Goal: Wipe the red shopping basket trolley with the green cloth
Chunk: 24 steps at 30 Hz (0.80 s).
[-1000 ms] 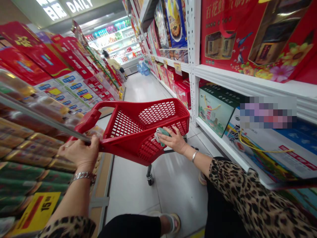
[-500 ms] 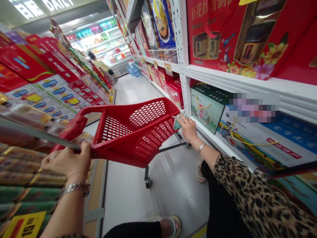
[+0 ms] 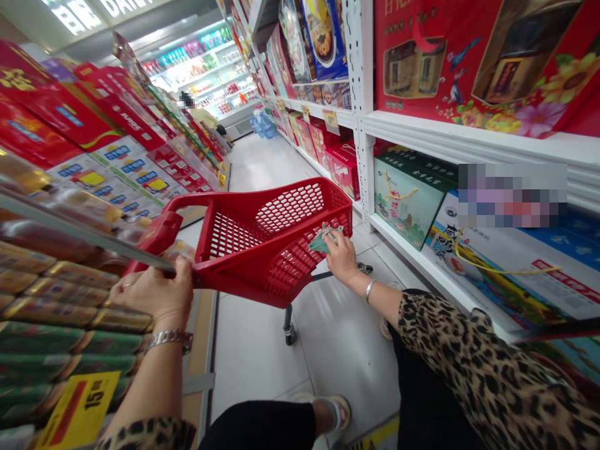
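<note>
A red plastic shopping cart [image 3: 262, 250] with a perforated basket stands in front of me on black-stemmed casters. My left hand [image 3: 152, 290] is closed around the cart's red handle bar, near the display on the left. My right hand [image 3: 340, 257] rests at the basket's right rim and pinches a small green cloth [image 3: 321, 242]. Part of the cloth lies over the rim. A silver watch is on my left wrist, and a thin bangle is on my right.
White shelving [image 3: 412, 219] with boxed gifts runs along the right. A stacked goods display [image 3: 47, 300] with a yellow price tag [image 3: 79, 409] stands close on the left. Down the tiled aisle [image 3: 262, 162], a person [image 3: 199, 115] stands by bright shelves.
My right hand has swung right toward the shelf and back to the basket's rim, with the green cloth still in it. My left hand stays on the handle.
</note>
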Motion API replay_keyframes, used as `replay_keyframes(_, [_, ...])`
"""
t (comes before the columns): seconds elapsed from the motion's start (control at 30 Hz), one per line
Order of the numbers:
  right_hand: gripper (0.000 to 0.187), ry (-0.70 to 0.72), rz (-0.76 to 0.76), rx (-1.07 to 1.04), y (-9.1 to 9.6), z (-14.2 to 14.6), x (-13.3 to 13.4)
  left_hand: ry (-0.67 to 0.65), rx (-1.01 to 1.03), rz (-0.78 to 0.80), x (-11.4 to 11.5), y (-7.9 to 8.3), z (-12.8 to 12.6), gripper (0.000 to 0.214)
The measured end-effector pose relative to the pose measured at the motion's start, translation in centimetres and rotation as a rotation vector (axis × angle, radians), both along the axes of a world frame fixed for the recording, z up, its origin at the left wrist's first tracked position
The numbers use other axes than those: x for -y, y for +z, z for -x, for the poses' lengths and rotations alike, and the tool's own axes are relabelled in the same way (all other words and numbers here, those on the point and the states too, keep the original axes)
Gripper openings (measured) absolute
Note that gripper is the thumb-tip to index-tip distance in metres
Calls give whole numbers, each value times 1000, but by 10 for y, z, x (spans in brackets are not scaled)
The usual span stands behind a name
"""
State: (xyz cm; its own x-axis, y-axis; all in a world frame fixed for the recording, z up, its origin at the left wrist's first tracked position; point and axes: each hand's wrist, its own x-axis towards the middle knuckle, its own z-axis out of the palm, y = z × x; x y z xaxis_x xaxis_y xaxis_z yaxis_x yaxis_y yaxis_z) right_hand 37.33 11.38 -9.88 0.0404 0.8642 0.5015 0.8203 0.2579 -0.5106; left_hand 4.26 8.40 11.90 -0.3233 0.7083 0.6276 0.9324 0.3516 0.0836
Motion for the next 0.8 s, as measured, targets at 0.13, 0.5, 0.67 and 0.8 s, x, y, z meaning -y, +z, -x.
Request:
replay_keyframes(0.13, [48,89,-19,28,7,41,16,-2,8,-13,0,0,0,41])
replay_keyframes(0.5, [24,714,-430,298,1,143,58,-28,10,-14,3,2,1,37])
replay_keyframes(0.67, [21,765,-482,360,-5,158,55,-42,58,-71,5,2,-1,35])
replay_keyframes(0.8, [22,723,-508,370,-10,143,46,-53,46,-63,7,2,0,35])
